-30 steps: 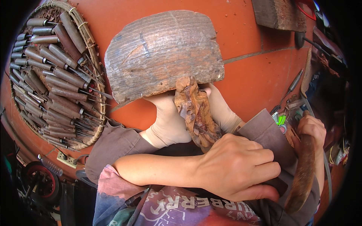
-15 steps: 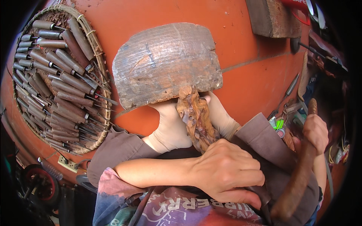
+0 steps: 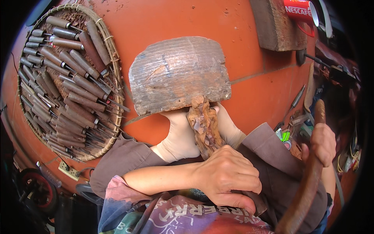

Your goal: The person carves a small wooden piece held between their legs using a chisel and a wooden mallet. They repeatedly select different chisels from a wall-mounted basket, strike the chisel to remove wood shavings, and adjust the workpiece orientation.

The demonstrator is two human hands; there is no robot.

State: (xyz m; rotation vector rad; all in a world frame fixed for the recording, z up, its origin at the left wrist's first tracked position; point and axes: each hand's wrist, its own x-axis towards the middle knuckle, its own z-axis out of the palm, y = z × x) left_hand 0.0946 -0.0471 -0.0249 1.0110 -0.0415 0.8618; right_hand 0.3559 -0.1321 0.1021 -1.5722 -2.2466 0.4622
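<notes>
A small carved wooden figure (image 3: pixel 204 126), brown and rough, lies against the near edge of a thick weathered wood block (image 3: pixel 179 74). My feet in beige socks flank it. My left hand (image 3: pixel 228 177) is closed round the dark wooden handle of a chisel (image 3: pixel 255 202), whose butt sticks out below the fist; its blade is hidden behind the hand at the figure's lower end. At the right, my right hand (image 3: pixel 324 145) grips a long curved wooden mallet (image 3: pixel 302 201) near its thin upper end. The mallet's thick end hangs low, beside the chisel butt and apart from it.
A round woven basket (image 3: pixel 113 50) on the left holds many wood-handled chisels (image 3: pixel 78 99). Another wood block (image 3: pixel 272 25) and a red mug (image 3: pixel 300 13) stand far right. A power strip (image 3: pixel 68 170) lies at lower left. Orange tiles (image 3: pixel 249 97) cover the floor.
The mallet's thick end has swung lower and is less blurred. My left hand and the chisel have shifted slightly left. The whole view has moved a little, so the basket and block sit further right.
</notes>
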